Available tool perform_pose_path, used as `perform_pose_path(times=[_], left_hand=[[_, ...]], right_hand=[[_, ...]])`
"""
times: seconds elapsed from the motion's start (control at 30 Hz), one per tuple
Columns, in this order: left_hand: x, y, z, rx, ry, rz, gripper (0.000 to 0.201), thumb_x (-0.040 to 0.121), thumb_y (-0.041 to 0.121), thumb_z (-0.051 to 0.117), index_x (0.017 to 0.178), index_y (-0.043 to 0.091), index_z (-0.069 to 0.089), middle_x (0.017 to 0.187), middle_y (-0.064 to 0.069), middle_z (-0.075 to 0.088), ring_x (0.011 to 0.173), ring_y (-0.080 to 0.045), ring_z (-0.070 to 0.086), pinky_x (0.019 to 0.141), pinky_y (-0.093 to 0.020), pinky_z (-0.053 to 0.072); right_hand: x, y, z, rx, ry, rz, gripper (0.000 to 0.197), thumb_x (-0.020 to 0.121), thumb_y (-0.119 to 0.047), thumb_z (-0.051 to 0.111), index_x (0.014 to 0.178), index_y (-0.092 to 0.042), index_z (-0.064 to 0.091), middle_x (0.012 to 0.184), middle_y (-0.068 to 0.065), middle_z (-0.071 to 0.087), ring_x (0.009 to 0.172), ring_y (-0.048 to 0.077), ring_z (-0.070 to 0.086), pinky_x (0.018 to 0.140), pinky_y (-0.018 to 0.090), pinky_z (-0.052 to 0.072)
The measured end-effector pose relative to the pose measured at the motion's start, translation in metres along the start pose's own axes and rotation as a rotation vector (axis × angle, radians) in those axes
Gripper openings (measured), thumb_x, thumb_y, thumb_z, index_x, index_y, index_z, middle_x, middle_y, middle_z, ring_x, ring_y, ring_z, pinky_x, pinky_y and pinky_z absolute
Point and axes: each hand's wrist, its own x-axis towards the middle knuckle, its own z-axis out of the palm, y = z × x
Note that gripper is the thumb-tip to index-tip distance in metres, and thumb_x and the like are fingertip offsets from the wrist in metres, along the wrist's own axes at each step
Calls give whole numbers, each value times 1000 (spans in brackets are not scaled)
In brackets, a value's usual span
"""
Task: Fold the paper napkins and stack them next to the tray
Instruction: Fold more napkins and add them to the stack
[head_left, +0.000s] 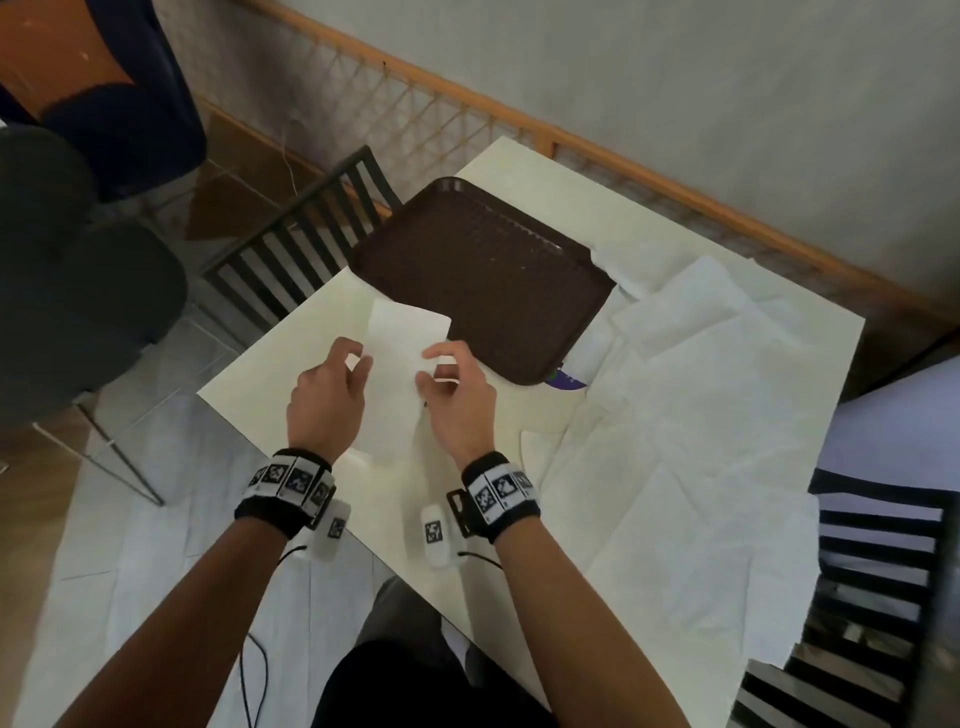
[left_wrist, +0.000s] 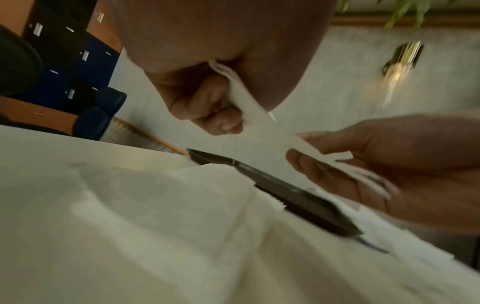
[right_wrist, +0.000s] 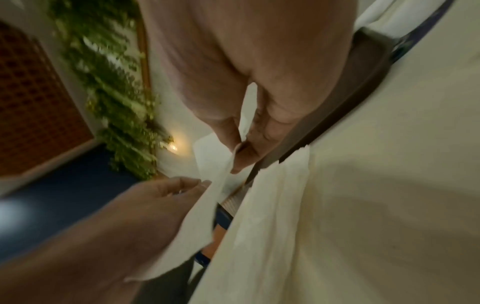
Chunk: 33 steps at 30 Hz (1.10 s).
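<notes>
A pale cream, square-cornered surface (head_left: 270, 374) carries a dark brown, ridged plastic tray (head_left: 483, 280) near its far corner. White unfolded paper napkins (head_left: 691, 415) lie overlapping across the right side, reaching the right edge and near edge. A small purple scrap (head_left: 566, 383) peeks from under the tray's near corner.

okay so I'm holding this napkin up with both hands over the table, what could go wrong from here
The napkin is thin and pinched between your left hand and right hand; pulling them apart could tear it. Folded in mid-air, its edges may not line up, giving a crooked fold. The loose napkins spread beside the tray could be dragged by your right forearm.
</notes>
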Motion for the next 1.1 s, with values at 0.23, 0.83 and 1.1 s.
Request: perform_pose_path(times=[0.23, 0.83, 1.1], left_hand=[[26, -35, 17, 234, -190, -53, 31, 109, 34, 57, 135, 21, 45, 124, -15, 66, 106, -44, 66, 82, -57, 54], [-163, 88, 103, 0, -472, 158, 47, 96, 68, 61, 111, 24, 64, 111, 9, 60, 105, -15, 54, 85, -39, 54], [-185, 107, 115, -114, -349, 89, 28, 96, 38, 77, 88, 24, 54, 84, 11, 58, 73, -16, 59, 63, -36, 47]], right_hand=[[24, 13, 56, -247, -139, 160, 8, 102, -12, 66, 107, -13, 72, 102, 7, 76, 98, 26, 72, 93, 39, 62], [-28, 54, -212, -1102, -760, -122, 43, 89, -16, 75, 125, -37, 65, 126, -11, 59, 117, 16, 46, 95, 40, 45], [-36, 65, -221, -1137, -657, -260, 19, 91, -39, 81, 105, -34, 69, 107, -10, 49, 105, 15, 31, 97, 40, 40]])
